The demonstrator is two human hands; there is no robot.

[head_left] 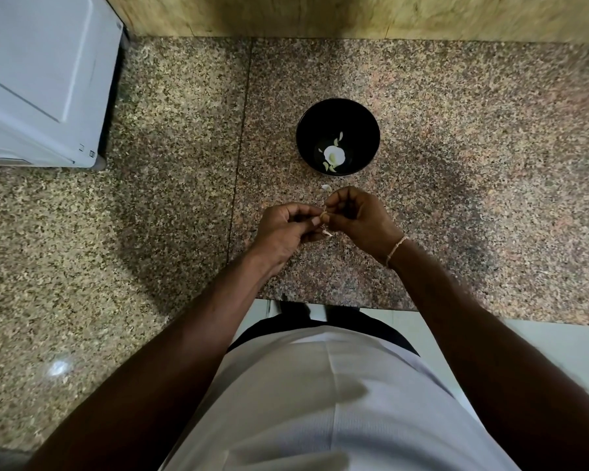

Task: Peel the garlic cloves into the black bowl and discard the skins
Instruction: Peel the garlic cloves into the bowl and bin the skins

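Both hands meet over the speckled granite tabletop (170, 212), just in front of the black bowl (337, 136). The left hand (288, 229) comes in from the lower left with its back turned up and outward, fingers curled inward toward the palm. The right hand (356, 215) comes in from the lower right, wrist bent, its fingers also curled, and a thin pale bracelet (395, 250) circles that wrist. The fingertips of the two hands touch at one spot, where a small garlic clove (323, 215) is pinched between them; each grip is closed on that clove. A scrap of papery skin (329, 233) hangs just below the meeting fingertips; whether it is loose or attached to the clove cannot be told.

One black bowl stands on the tabletop, well apart from the wall behind. Inside it lie one larger white piece at the bottom and about four small peeled cloves (334, 154) around it; the exact count is hard to make out. One more pale bit of skin (326, 188) lies on the tabletop between the bowl and the right hand. One white appliance (41, 79) stands at the far left corner. The person wears a white shirt (320, 402).
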